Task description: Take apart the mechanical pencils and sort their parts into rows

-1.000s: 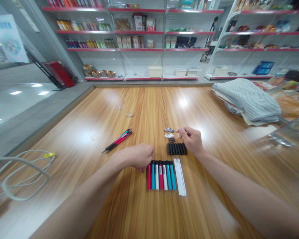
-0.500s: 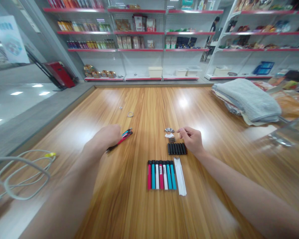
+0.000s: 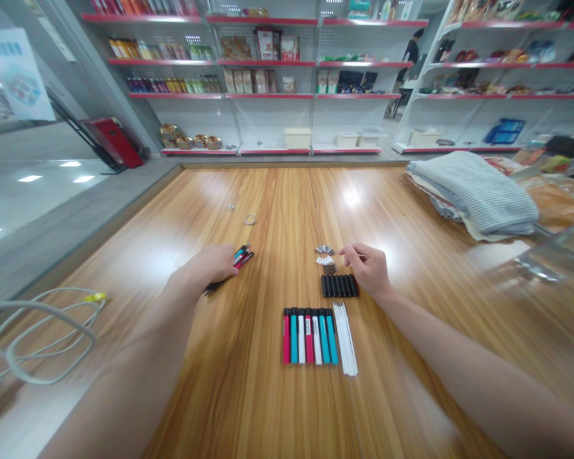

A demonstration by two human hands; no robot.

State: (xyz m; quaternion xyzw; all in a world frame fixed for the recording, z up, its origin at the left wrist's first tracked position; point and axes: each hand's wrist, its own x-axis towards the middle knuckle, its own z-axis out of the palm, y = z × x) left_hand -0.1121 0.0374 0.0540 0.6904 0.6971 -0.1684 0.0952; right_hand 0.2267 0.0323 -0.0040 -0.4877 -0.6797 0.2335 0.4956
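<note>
My left hand is closed over a small bundle of pens with red, blue and black parts; the fingers hide much of it. My right hand is curled, thumb and forefinger together; what they hold, if anything, is too small to name. Beside its fingertips lie a fan of silvery pen tips, small white parts and tiny springs. Below them is a row of black grips. Nearer to me lie red, blue and white pen barrels and thin white refills.
On the wooden table, a pale cable is coiled at left. A small ring lies beyond my left hand. Folded cloths are stacked at right, near a clear container. Stocked shelves stand behind.
My left hand has shifted slightly right and its fingers have come round the pens, which are now more bunched together. My right hand has stayed in place.
</note>
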